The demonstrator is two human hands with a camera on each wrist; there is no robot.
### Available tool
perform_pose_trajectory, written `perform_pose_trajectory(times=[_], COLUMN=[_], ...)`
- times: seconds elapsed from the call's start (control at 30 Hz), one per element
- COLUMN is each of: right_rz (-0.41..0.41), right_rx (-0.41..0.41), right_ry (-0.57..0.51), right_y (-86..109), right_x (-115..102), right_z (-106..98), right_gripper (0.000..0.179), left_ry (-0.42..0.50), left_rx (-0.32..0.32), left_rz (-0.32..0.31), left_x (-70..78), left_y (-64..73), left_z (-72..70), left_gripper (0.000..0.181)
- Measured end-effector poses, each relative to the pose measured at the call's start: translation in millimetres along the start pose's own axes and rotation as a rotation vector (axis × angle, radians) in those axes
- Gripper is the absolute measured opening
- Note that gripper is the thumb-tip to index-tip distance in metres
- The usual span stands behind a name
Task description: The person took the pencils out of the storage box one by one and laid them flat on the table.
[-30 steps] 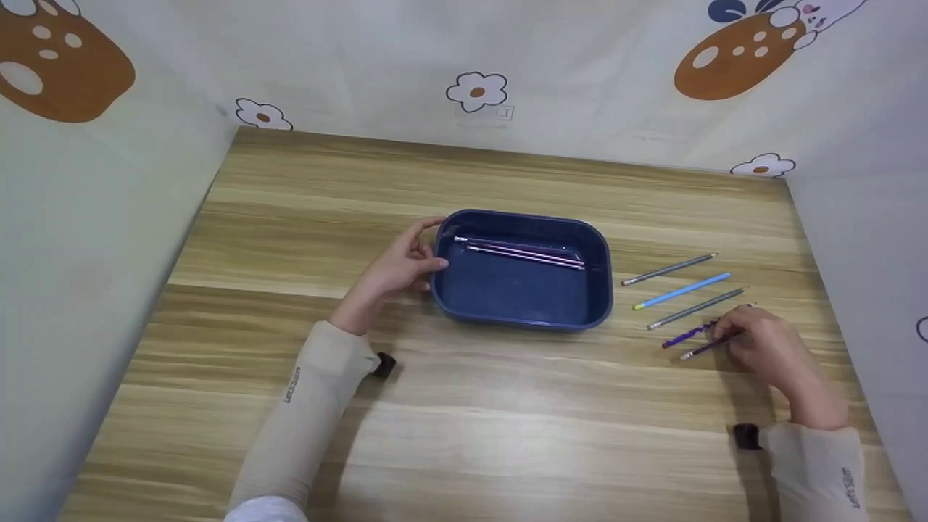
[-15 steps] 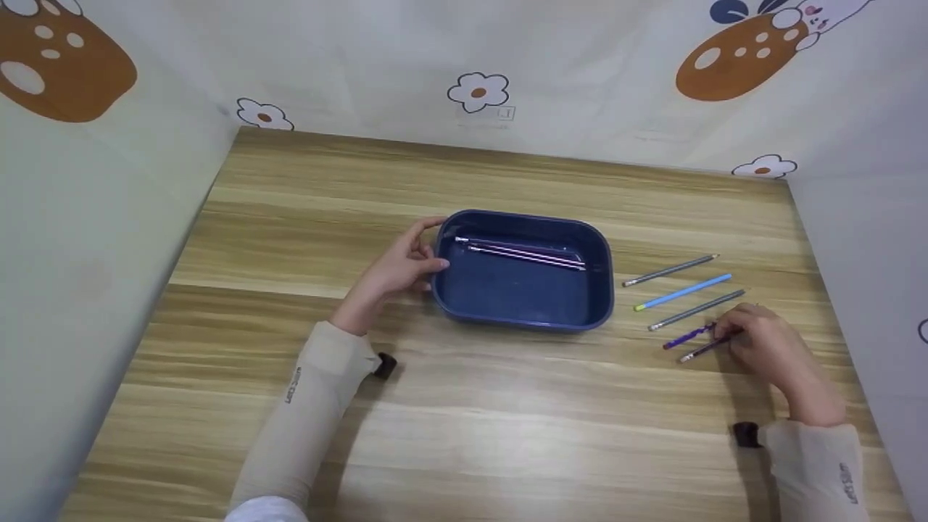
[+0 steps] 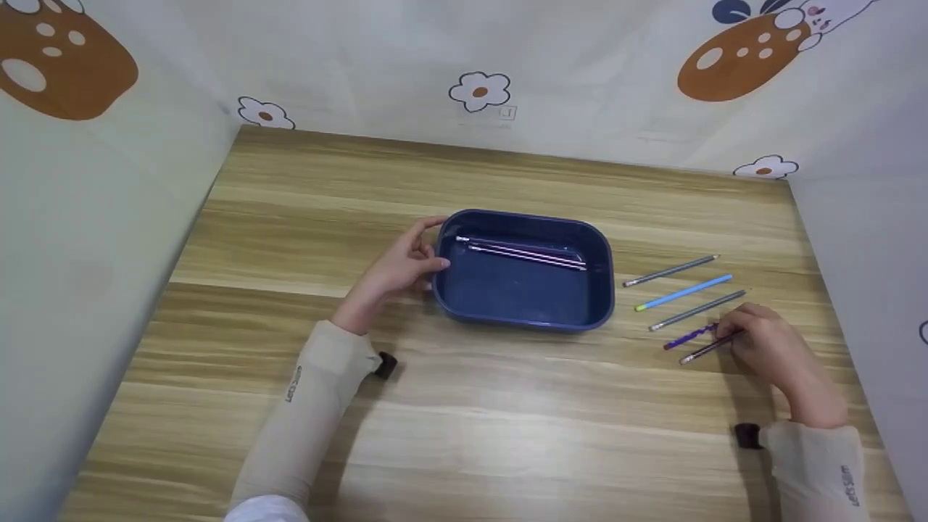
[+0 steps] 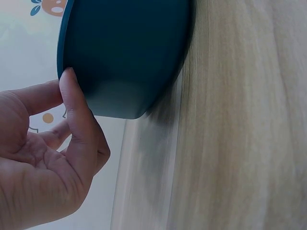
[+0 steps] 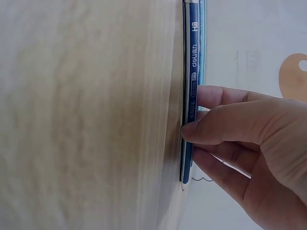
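A dark blue plastic tub (image 3: 515, 297) stands mid-table in the head view. At its left end my left hand (image 3: 402, 264) grips the rim, thumb at the edge and other fingers along the outside; the left wrist view shows the hand (image 4: 62, 148) against the outer wall. My right hand (image 3: 761, 341) pinches a dark pencil (image 3: 703, 351) marked HB, low over the wood. In the right wrist view thumb and fingers close on this pencil (image 5: 193, 62). A purple patterned pencil (image 3: 689, 337) lies right beside the fingertips, its far part hidden by the hand.
Further back on the table (image 3: 507, 435) lie a grey pencil (image 3: 670, 270), a light blue pencil (image 3: 684, 292) and another grey pencil (image 3: 697, 310), roughly parallel. Shiny striped pencils (image 3: 525, 255) rest inside the tub. White patterned sheets (image 3: 580, 94) wall in the table's back and sides.
The eraser end of the dark pencil in my right hand has shifted slightly toward the front. My left hand and the tub stay where they were.
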State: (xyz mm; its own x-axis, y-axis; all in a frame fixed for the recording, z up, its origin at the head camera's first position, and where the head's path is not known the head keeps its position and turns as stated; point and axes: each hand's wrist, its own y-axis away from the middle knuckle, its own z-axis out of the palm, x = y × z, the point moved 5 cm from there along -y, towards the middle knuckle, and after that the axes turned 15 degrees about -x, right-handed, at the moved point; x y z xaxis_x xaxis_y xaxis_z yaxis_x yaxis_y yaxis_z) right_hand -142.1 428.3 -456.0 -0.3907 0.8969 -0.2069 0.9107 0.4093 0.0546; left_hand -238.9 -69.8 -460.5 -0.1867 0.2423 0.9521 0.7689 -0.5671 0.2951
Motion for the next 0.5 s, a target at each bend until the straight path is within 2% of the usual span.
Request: perform_pose_trajectory(times=[0.27, 0.5], right_rz=[0.004, 0.018], right_rx=[0.03, 0.022], right_ry=[-0.004, -0.015], right_y=[2.6, 3.7], right_x=[-2.0, -4.9], right_z=[-1.8, -6.1], right_gripper=[0.031, 0.032], left_ry=[0.012, 0.016], left_rx=[0.008, 0.008], left_rz=[-0.007, -0.01], left_x=[0.0, 0.4], left_y=[-0.6, -0.4], left_z=[0.7, 0.6], left_gripper=[0.069, 0.069])
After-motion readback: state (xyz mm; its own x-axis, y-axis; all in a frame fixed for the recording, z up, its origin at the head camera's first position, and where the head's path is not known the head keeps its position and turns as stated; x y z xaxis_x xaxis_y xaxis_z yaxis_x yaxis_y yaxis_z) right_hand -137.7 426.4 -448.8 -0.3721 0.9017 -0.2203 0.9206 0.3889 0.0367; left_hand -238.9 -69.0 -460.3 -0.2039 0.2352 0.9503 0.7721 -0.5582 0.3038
